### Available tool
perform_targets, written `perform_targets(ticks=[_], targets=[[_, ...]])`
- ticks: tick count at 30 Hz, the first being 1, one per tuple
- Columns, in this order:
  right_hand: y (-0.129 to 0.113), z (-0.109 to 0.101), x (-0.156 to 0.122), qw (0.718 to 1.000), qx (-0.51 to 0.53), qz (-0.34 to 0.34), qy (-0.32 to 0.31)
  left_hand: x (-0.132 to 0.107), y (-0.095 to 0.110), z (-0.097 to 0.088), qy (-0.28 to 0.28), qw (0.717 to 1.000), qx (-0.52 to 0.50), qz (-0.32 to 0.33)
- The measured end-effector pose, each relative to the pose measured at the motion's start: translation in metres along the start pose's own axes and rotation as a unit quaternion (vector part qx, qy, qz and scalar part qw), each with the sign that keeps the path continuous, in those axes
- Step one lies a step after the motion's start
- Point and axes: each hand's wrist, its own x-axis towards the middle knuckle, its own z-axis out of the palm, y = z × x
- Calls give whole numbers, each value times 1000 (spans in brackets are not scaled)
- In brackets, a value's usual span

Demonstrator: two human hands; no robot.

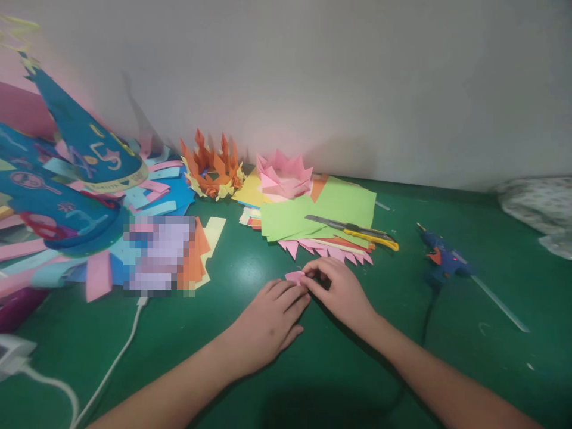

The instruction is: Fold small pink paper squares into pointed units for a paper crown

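Observation:
A small piece of pink paper [295, 276] lies on the green table, partly hidden under my fingers. My left hand [272, 322] rests flat from the left, its stretched fingertips over the paper's near edge. With thumb and index finger together, my right hand [337, 289] pinches the paper's right end. Just beyond the hands is a stack of light green paper [290, 217] with pink zigzag-cut strips [308, 245] sticking out beneath. A yellow cutter knife [375, 233] lies across that stack, its blade pointing left.
A blue glue gun [447, 256] with a clear glue stick lies at right. At the back stand an orange paper crown [214, 170] and a pink paper crown [285, 173]. Blue cone hats [84, 131] fill the left, near a white cable [129, 345].

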Motion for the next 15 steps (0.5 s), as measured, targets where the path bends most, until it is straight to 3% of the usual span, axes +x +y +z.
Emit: perform_targets(ticks=[6, 15], targets=[[-4, -1, 2, 998, 6, 56, 4, 1, 5, 0, -8, 1000, -3, -21], [-3, 2, 0, 996, 54, 66, 6, 1, 5, 2, 11, 1000, 15, -25]])
